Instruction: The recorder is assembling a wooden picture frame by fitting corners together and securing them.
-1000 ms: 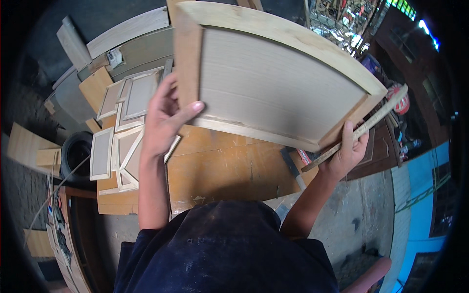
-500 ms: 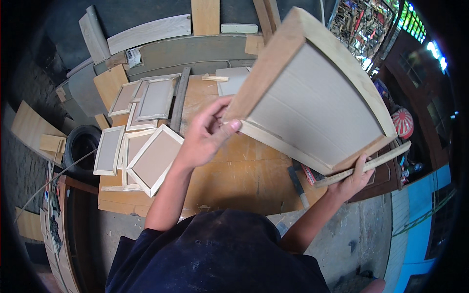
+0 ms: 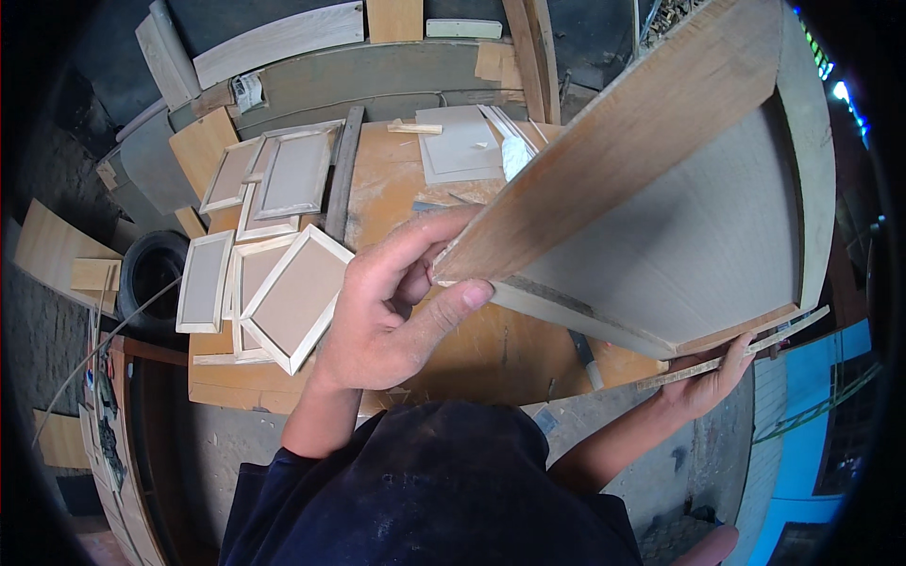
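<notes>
A wooden frame (image 3: 623, 156) with a pale panel set in it is held up, tilted, before me at the right. My left hand (image 3: 401, 302) pinches its near left corner, thumb below and fingers curled round the edge. At its lower right corner, my right hand (image 3: 708, 382) grips it from below. That hand also has a thin wooden strip (image 3: 793, 330) against the frame; some of its fingers are hidden. Beneath is an orange-brown worktable (image 3: 453, 349). Several similar framed panels (image 3: 293, 297) lie overlapping on its left side.
A dark-handled tool (image 3: 585, 358) lies near the table's front edge. Pale sheets (image 3: 458, 141) and a small wood offcut (image 3: 415, 127) are at the back. A grey bar (image 3: 344, 174) lies beside the framed panels. A tyre (image 3: 153, 283) stands left of the table.
The held frame has come closer and moved right, its near side now tilted more toward me. My left hand has risen nearer; my right hand has shifted right and slightly down with the strip.
</notes>
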Action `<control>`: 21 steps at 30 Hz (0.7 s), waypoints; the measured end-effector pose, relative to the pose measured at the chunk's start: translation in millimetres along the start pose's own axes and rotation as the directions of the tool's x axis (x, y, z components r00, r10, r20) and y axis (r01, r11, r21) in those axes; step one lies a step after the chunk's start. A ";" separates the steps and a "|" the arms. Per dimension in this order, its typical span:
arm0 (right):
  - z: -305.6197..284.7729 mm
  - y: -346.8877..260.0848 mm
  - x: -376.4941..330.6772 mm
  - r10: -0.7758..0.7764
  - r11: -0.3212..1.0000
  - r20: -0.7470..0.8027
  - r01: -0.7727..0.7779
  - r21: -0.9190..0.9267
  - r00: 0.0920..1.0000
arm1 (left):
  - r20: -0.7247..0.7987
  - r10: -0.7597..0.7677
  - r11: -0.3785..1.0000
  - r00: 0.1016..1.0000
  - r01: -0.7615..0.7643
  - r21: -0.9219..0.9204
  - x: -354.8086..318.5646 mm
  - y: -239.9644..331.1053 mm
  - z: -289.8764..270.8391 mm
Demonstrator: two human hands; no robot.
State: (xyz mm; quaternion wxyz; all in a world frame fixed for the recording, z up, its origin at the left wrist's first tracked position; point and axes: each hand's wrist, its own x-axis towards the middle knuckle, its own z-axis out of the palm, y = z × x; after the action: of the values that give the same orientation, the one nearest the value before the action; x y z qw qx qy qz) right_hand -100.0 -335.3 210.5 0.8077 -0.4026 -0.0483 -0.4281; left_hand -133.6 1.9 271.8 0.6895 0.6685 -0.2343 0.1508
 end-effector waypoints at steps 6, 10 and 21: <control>-6.1 6.5 -5.2 -0.025 0.997 0.022 0.026 -0.067 0.999 | -0.014 -0.007 0.998 1.000 0.006 -0.061 1.0 -16.5 1.0; 18.0 25.0 -18.8 0.063 0.984 -0.104 -0.080 -0.158 0.993 | -0.157 -0.136 0.966 0.978 0.096 -0.239 16.5 -62.2 -2.5; 94.2 59.5 -47.6 0.248 0.961 -0.030 -0.242 0.136 0.968 | -0.031 -0.391 0.838 0.920 0.342 -0.426 18.5 -104.0 54.5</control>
State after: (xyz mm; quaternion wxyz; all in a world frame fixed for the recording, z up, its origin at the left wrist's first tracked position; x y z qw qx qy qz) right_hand -61.3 -220.7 217.3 0.8800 -0.3414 -0.0070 -0.3301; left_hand -70.3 -60.5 192.7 0.8432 0.5303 -0.0877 0.0018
